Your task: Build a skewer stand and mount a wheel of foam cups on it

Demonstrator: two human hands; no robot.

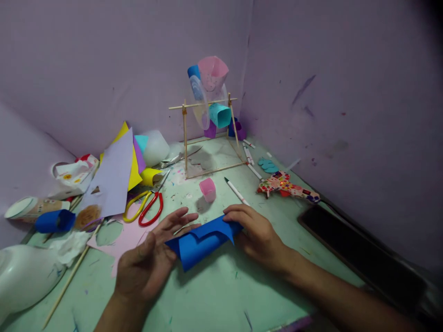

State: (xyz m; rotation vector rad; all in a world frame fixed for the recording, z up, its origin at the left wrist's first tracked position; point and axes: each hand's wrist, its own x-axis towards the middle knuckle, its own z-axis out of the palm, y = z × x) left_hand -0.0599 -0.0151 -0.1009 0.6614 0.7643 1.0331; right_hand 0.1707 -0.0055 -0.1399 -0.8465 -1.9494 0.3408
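A sheet of blue paper (204, 244), curled into a loose roll with a ragged upper edge, is held low over the table. My right hand (258, 230) grips its right end, fingers on top and thumb hidden. At its left end my left hand (148, 258) is open, palm turned up and fingers spread, touching or just beside the paper. Beyond the hands lies a small pink paper cup (207, 189). Near my right hand is a white marker (236, 191) with a dark green tip.
A stick frame (185, 138) carries a wheel with paper cups, including a pink cup (213, 71). Scissors (152, 200), stacked coloured paper (114, 170) and a white bottle (27, 276) occupy the left. On the right are a floral-patterned glue gun (284, 184) and a dark phone-like slab (360, 258).
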